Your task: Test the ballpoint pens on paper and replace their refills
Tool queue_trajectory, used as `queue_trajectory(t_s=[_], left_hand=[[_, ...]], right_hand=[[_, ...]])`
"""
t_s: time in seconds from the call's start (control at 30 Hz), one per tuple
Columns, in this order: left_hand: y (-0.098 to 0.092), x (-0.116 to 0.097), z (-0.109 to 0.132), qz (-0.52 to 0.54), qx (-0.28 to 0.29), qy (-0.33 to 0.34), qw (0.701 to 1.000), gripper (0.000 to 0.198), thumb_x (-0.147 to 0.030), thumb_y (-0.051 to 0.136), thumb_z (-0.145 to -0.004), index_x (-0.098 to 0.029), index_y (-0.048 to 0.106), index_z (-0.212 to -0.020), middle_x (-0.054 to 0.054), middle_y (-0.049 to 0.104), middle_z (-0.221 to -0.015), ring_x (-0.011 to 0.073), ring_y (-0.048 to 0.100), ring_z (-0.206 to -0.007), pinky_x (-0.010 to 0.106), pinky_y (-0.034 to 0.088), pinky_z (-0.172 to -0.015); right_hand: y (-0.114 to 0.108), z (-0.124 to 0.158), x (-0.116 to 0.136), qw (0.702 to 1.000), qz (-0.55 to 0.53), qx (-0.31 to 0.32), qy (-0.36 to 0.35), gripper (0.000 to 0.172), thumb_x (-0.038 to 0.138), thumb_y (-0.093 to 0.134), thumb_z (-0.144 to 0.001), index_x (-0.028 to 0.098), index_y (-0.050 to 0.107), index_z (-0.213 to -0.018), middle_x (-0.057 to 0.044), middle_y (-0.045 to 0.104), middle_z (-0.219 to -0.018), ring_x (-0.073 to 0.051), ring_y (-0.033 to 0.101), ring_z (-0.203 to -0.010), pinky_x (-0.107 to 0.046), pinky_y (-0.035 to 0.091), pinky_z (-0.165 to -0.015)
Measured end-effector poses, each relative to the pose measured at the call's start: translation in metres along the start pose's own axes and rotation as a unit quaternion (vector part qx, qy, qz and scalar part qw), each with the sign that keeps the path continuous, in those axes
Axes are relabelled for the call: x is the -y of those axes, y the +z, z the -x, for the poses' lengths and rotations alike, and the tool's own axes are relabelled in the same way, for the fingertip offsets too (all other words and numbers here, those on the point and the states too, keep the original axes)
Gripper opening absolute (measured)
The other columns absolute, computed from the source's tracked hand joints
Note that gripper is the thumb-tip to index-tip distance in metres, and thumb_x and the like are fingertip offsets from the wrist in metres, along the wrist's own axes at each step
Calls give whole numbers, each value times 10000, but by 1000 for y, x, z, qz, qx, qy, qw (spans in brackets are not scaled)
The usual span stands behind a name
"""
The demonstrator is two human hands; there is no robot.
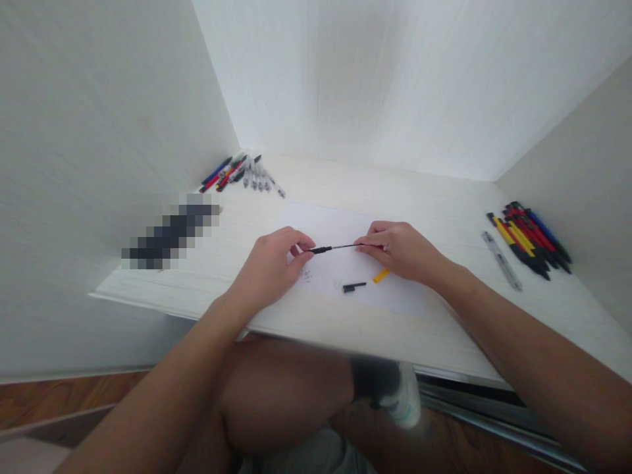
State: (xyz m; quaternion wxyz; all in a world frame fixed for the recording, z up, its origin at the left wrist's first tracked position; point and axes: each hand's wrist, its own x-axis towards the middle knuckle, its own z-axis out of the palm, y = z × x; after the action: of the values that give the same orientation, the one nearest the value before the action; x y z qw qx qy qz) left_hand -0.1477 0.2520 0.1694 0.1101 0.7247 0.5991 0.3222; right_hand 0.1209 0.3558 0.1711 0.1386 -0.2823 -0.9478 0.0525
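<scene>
Over a sheet of white paper (pixel 326 220), my left hand (pixel 274 266) pinches a black pen grip section (pixel 322 250) between thumb and fingers. A thin pen refill (pixel 344 247) extends from that section to the right. My right hand (pixel 405 250) has its thumb and fingers closed on the refill's far end. Below the hands lie a black pen clip piece (pixel 350 288) and a yellow pen barrel (pixel 381 276), partly under my right hand. Tiny dark marks or bits (pixel 307 276) show beside my left hand, too small to name.
Several coloured and clear pens (pixel 254 174) lie at the back left. Red, yellow and blue pens (pixel 530 237) are piled at the right, with a clear pen (pixel 501 260) beside them. A pixelated dark patch covers something at the left. White panels enclose the desk (pixel 306 324).
</scene>
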Motion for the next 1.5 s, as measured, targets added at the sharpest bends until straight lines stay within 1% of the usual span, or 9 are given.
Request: queue_trajectory(t_s=[0.2,0.4,0.5,0.7,0.93,1.07,1.23,1.37,1.5], left_hand=[[3,-7,2,26,13,17,999,120,-164,653,-903,-220,741,-963,19,767,-943,186,709,-825,326,558,-815],[13,-19,6,37,30,57,997,148,-137,611,-934,-217,730,-969,23,756,-974,180,711,-876,306,557,-827],[17,-19,8,30,30,59,997,142,-168,607,-954,-223,733,-992,32,753,-989,186,709,-893,311,562,-848],[21,-18,8,26,34,52,998,149,-217,625,-968,-230,736,-1067,50,760,-1039,198,720,-930,327,570,-885],[24,-24,9,74,24,59,995,148,-223,626,-969,-231,730,-1073,23,777,-1068,180,730,-939,303,570,-872],[23,-25,9,78,9,64,995,158,-219,617,-975,-229,734,-1079,27,775,-1072,177,726,-937,311,570,-886],[19,-25,9,78,-16,56,995,146,-199,612,-951,-220,731,-1033,37,774,-1044,189,726,-920,328,573,-860],[15,-20,6,58,-40,32,997,153,-199,613,-926,-214,737,-1014,33,776,-1007,184,717,-855,324,565,-803],[7,-9,3,29,-33,-16,999,150,-210,636,-893,-207,753,-986,33,779,-967,194,709,-792,343,560,-781]], right_hand=[[-2,0,12,1000,-11,13,6,248,248,593,-1027,187,826,-970,-72,688,-898,-157,592,-717,-285,392,-675],[-1,2,24,999,-14,23,-34,213,196,607,-1007,181,814,-958,-65,704,-864,-167,607,-740,-285,384,-675],[-3,3,27,999,1,21,-46,199,167,620,-990,178,812,-937,-58,727,-829,-176,627,-741,-291,398,-688],[-10,3,33,998,5,15,-56,222,102,614,-961,180,819,-931,-56,783,-879,-165,679,-728,-278,436,-690],[-7,2,36,998,-34,-2,-61,232,130,599,-989,203,813,-1040,-52,788,-934,-175,706,-794,-284,479,-742],[-5,3,38,995,-77,-48,-31,295,163,591,-1004,166,732,-1263,-105,768,-1066,-211,708,-918,-328,526,-842],[-2,4,36,985,-131,-108,-2,611,178,677,-946,223,491,-1526,-131,673,-1265,-248,669,-1055,-399,559,-914],[3,3,31,980,-150,-124,44,684,201,732,-899,231,425,-1510,-126,671,-1244,-251,668,-993,-413,566,-865],[4,1,28,970,-136,-139,144,530,199,774,-857,184,498,-1309,-85,717,-1015,-225,668,-840,-364,530,-755]])
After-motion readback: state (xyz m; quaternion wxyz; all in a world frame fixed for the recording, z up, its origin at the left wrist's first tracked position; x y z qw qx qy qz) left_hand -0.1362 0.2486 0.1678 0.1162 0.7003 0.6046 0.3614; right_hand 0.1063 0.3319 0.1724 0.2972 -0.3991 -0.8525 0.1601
